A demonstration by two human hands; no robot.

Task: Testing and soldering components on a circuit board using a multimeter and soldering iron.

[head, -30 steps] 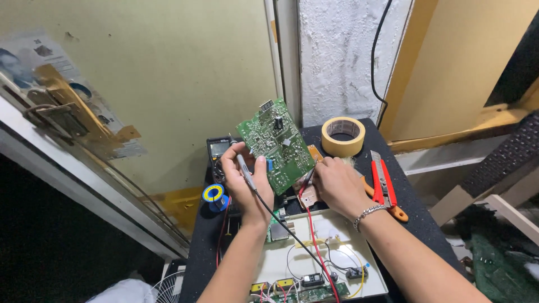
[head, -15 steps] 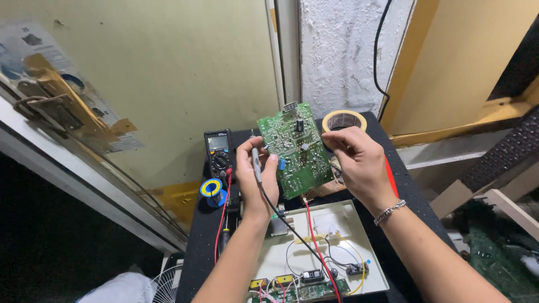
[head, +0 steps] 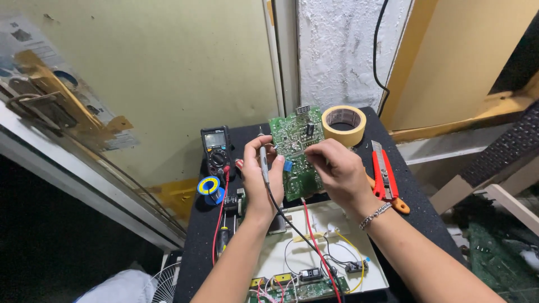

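A green circuit board stands upright between my two hands above a small black table. My left hand grips the board's left edge and also holds a black meter probe whose black lead runs down toward me. My right hand holds the board's right side with fingertips on its face; a red lead drops from under it. A bracelet sits on my right wrist.
A multimeter lies at the table's left, a solder spool in front of it. A masking tape roll sits at the back, red pliers at the right. A white open case with wiring lies near me.
The board has turned upright and shifted a little left and down. My right hand moved from the board's upper right edge onto its right face.
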